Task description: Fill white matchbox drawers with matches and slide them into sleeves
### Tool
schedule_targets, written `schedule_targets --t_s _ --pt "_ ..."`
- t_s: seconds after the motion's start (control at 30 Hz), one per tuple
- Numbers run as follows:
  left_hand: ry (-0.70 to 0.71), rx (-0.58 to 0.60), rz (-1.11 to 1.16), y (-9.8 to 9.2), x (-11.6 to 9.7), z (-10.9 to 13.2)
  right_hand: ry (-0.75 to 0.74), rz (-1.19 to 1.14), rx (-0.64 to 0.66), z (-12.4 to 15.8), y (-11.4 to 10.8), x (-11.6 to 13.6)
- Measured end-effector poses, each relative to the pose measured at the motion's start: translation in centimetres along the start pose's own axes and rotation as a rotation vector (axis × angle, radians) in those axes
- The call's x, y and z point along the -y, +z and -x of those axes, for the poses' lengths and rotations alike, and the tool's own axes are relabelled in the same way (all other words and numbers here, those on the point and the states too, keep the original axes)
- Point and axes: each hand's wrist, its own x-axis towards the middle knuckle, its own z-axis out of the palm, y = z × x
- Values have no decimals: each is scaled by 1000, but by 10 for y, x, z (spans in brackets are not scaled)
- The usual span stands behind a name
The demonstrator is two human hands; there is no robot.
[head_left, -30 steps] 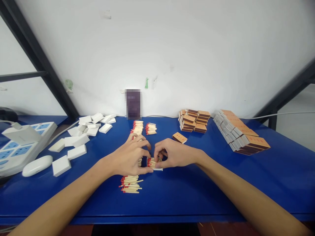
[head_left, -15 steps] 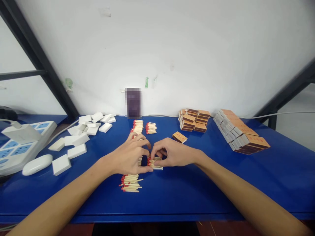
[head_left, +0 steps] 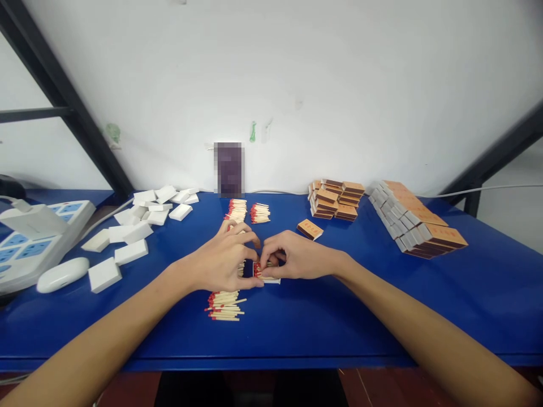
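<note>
There are two hands, one left hand (head_left: 229,257) and one right hand (head_left: 294,254), with one tray (head_left: 274,280), at least three piles of matches (head_left: 224,306), one loose box (head_left: 309,229), one power strip (head_left: 31,246), one adapter (head_left: 36,220), one oval gadget (head_left: 63,275) and one blue table (head_left: 382,316). Overlap makes the rest hard to count exactly, but I see roughly sixteen white boxes (head_left: 131,251), a dozen or so orange boxes stacked (head_left: 326,196), and well over a dozen in the far-right block (head_left: 443,234). The wall bears two green marks (head_left: 253,131).
</note>
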Motion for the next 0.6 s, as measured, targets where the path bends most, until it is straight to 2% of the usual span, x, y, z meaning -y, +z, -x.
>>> schedule_targets --t_s 0.6 --pt "2 -2 9 -1 -1 -1 16 -21 -7 2 -1 4"
